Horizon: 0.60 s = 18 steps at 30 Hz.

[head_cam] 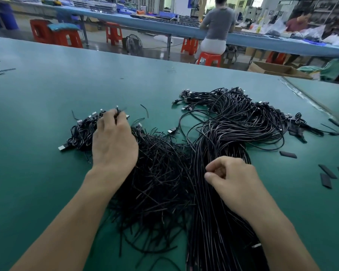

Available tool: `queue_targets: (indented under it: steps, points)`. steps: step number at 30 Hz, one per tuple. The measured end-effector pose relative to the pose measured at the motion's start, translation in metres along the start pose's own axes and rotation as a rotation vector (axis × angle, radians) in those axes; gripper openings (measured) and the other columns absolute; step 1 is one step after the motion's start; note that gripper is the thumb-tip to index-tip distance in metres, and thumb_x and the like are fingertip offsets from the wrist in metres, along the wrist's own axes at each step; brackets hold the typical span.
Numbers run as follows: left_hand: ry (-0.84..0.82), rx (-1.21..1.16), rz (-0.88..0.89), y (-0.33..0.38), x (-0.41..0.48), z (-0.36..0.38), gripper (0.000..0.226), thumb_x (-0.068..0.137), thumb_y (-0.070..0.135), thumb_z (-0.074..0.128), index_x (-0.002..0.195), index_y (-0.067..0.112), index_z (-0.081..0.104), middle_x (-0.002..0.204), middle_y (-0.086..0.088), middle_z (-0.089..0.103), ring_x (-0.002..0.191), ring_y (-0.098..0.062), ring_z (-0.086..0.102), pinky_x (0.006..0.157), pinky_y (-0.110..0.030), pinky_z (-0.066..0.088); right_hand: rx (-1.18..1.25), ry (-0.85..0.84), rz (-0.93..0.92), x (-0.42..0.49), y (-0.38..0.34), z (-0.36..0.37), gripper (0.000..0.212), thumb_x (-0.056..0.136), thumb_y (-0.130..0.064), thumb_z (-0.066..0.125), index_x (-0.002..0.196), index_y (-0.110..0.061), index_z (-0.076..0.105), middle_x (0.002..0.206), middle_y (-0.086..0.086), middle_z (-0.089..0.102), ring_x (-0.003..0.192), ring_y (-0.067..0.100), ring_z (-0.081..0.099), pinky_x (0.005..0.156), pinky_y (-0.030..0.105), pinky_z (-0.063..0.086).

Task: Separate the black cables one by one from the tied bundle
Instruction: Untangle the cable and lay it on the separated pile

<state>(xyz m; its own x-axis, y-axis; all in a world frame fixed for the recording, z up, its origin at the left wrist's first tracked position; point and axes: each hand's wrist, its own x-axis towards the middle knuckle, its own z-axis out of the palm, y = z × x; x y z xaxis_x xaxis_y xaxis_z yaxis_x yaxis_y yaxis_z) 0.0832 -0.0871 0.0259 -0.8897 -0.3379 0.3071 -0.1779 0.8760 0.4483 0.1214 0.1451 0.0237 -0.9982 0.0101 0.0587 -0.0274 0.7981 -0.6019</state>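
Fingers of your left hand (114,141) are drawn together at the tips, pinching one thin black cable (117,110) close to its end, which sticks up just past your fingertips. Under that palm and back toward your wrist lies a loose pile (155,173) of black cables, their cut ends spreading every way; silver plugs (62,147) show just left of your knuckles and around the fingertips.

Your right hand (231,177) has its fingers curled in, thumb tip close against the bent forefinger. Whether a strand is caught between them, you cannot tell. Beneath those fingers runs the bundle (223,133) of long black cables: it passes under the hand toward your body and, beyond the knuckles, fans into wide loops that end in a cluster of plugs farther out. Pile and bundle touch in the gap between your two hands.

Well to the right of your right fingers lie several flat black strips (327,171) on the green table (37,94) — apart from the cables.
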Motion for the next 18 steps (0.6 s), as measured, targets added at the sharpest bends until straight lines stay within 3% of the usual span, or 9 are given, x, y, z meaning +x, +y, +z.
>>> queue_targets:
  steps: [2,6,9,12,18]
  points:
    - [-0.025,0.081,-0.043,0.001,0.000,-0.001,0.055,0.097,0.027,0.052,0.146,0.005,0.042,0.153,-0.013,0.032,0.139,-0.035,0.028,0.114,-0.048,0.028,-0.060,0.007,0.021,-0.002,-0.001,0.006,0.010,0.086,-0.038,0.071,0.091,-0.033,0.063,0.082,-0.014,0.061,0.076,0.002,0.058,0.066,0.024,0.051]
    - [-0.069,0.134,-0.091,0.004,0.001,0.001,0.077,0.095,0.049,0.045,0.157,0.010,0.022,0.164,-0.015,0.016,0.151,-0.030,0.009,0.122,-0.048,0.007,-0.100,0.056,0.055,-0.005,-0.003,0.011,0.024,0.084,-0.041,0.072,0.099,-0.031,0.054,0.088,-0.010,0.058,0.080,0.006,0.054,0.063,0.026,0.044]
    - [-0.054,0.099,-0.035,0.009,-0.001,0.003,0.081,0.091,0.050,0.048,0.158,0.015,0.018,0.165,-0.016,0.009,0.153,-0.027,0.003,0.123,-0.048,0.002,-0.039,0.058,0.093,-0.002,0.000,0.011,0.023,0.088,-0.037,0.068,0.104,-0.029,0.053,0.088,-0.009,0.059,0.083,0.008,0.053,0.071,0.030,0.043]
    - [-0.022,0.072,0.025,0.015,-0.003,0.002,0.073,0.089,0.049,0.050,0.154,0.020,0.031,0.165,-0.015,0.015,0.153,-0.026,0.007,0.123,-0.049,0.003,0.004,0.073,0.112,0.000,0.002,0.011,0.020,0.088,-0.037,0.068,0.102,-0.028,0.057,0.086,-0.010,0.060,0.082,0.003,0.053,0.067,0.028,0.042]
    - [0.054,0.060,0.148,0.023,-0.012,0.001,0.063,0.089,0.041,0.058,0.147,0.021,0.045,0.161,-0.018,0.023,0.151,-0.029,0.014,0.123,-0.050,0.007,-0.064,0.076,0.122,-0.002,-0.003,0.015,0.020,0.093,-0.046,0.061,0.097,-0.027,0.058,0.086,-0.010,0.061,0.085,0.017,0.058,0.074,0.035,0.049]
